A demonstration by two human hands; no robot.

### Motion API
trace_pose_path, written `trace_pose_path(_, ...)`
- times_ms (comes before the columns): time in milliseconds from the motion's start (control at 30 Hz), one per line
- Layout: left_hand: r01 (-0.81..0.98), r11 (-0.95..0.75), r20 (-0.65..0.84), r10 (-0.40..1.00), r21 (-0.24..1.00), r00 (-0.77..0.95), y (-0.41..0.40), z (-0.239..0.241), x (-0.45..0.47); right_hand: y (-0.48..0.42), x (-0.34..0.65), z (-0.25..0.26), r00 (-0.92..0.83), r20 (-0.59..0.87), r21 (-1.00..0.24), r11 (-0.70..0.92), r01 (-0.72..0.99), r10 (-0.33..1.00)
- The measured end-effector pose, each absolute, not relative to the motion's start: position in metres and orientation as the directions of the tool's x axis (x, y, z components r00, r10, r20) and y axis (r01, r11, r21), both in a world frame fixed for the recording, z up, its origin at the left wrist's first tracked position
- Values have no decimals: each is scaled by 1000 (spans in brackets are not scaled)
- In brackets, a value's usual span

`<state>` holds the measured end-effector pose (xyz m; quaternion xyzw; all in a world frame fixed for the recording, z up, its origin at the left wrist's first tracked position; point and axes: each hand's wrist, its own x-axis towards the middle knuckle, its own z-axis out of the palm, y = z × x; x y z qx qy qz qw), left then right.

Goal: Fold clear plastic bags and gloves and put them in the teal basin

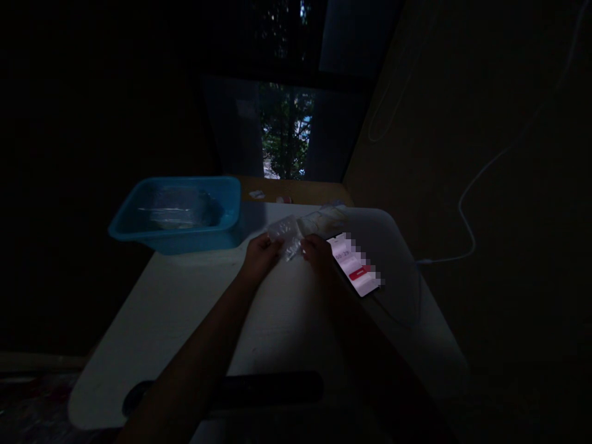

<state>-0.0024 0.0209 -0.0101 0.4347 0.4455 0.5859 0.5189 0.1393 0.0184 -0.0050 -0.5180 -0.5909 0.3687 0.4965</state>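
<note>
Between my hands is a small clear plastic bag (287, 233), crinkled and shiny, held above the white table. My left hand (263, 254) pinches its left side with curled fingers. On the opposite side, my right hand (316, 249) is closed on the bag's right edge. Whether anything lies inside the bag is too dark to tell. Just right of my right hand a phone (358, 274) with a lit screen lies on the table. Behind the bag rests another see-through plastic packet (324, 216) with pale contents.
A blue plastic basin (208, 237) holding plastic-wrapped packages stands at the table's back left. A long black object (272, 387) lies along the near side of the white table (185, 296). At the right, a white cable (446, 259) reaches the table. A window is behind.
</note>
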Motion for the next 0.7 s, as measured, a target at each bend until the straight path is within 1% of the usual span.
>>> trace_pose_path(133,-291,-47,50,999,956,2,18,-10,-2,20,140,-6,88,239,-954,217,208,967)
trace_pose_path(267,-320,-49,48,999,946,-11,19,-11,-3,20,141,-4,34,232,-952,219,213,972)
trace_pose_path(367,-259,-69,54,996,963,-64,18,-9,-3,18,140,-2,-3,231,-943,225,247,973)
trace_pose_path(433,-202,-64,48,995,977,-83,18,-6,-4,18,140,-2,15,222,-943,211,259,975)
trace_pose_path(567,-131,-57,49,997,990,-63,16,-3,-5,20,139,-3,43,212,-951,196,238,976)
trace_pose_path(700,-115,-47,42,998,992,-47,16,-5,-5,20,139,-4,33,237,-942,222,252,971)
